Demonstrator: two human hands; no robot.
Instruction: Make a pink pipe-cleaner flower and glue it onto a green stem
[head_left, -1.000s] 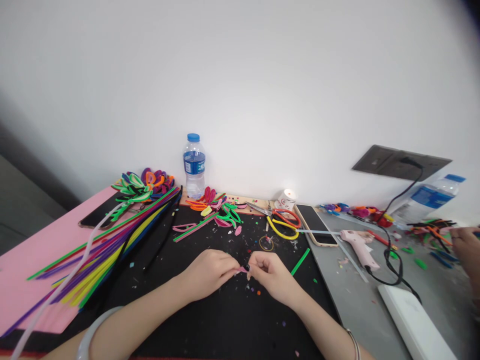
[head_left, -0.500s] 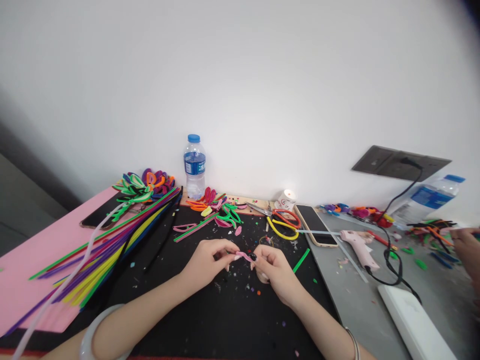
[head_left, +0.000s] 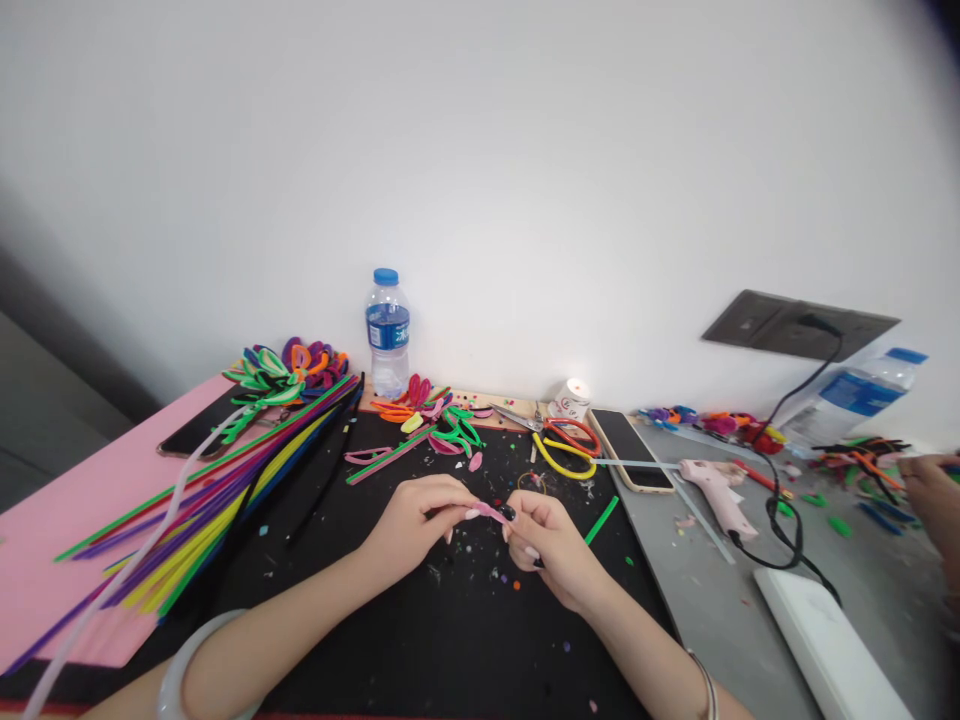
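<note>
Between my two hands is a short pink pipe cleaner piece (head_left: pixel 490 512), held just above the black mat (head_left: pixel 450 640). My left hand (head_left: pixel 429 515) pinches its left end with thumb and fingers. On the other end, the thumb and forefinger of my right hand (head_left: pixel 546 540) are closed. Beyond my hands lie pink and green pipe cleaner loops (head_left: pixel 457 430). Scissors (head_left: pixel 568 446) with red and yellow handles rest past my right hand, and a short green pipe cleaner (head_left: pixel 601 521) lies beside it.
Long coloured pipe cleaners (head_left: pixel 225 510) spread over pink card (head_left: pixel 45 520) at left. A water bottle (head_left: pixel 388 335) stands by the wall. To the right are a phone (head_left: pixel 630 450), a pink glue gun (head_left: pixel 718 495) with its cable, a white power strip (head_left: pixel 825 640) and another person's hand (head_left: pixel 934 500).
Both my hands stay almost in place. The pink piece between them looks straighter, and the fingers of my right hand have curled in slightly.
</note>
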